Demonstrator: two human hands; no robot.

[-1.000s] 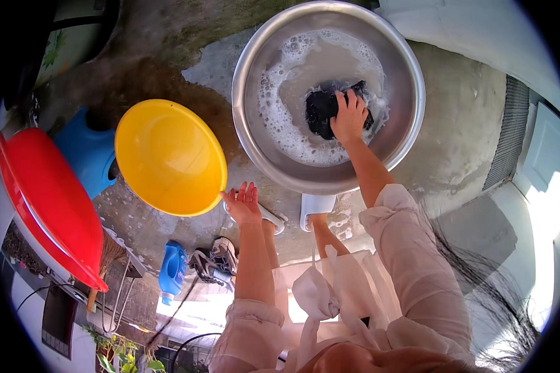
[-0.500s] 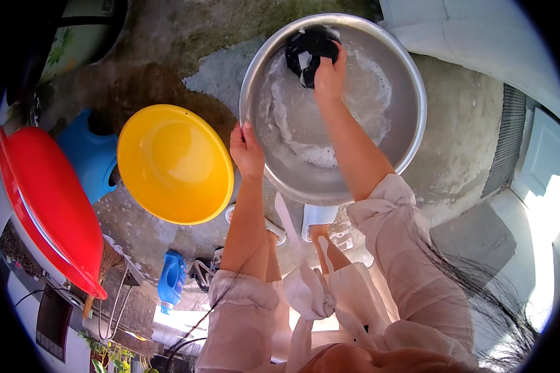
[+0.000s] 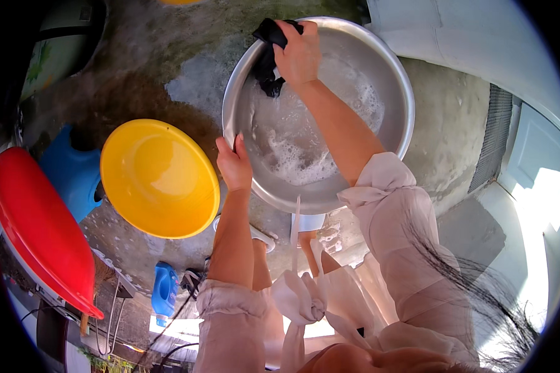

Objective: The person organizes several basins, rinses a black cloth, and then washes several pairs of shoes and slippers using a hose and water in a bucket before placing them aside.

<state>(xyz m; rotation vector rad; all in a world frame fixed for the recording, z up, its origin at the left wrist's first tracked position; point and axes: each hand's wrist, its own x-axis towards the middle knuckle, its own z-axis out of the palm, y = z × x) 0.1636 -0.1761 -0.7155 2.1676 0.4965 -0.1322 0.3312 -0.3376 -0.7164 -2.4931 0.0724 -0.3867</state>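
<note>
A large metal basin holds greyish, foamy water. My right hand is closed on a wet black cloth at the basin's far left rim; part of the cloth is bunched over the rim and part hangs down inside toward the water. What kind of garment it is, I cannot tell. At the near left rim, my left hand grips the basin's edge, thumb and fingers either side of it.
A yellow plastic basin sits to the left. Beyond it are a blue plastic stool and a tilted red basin. A blue detergent bottle lies on the concrete floor near dark shoes. A pale wall stands at the far right.
My right hand has moved left with the black cloth, from over the water up to the rim. My left hand stays on the basin's edge. The view has shifted slightly.
</note>
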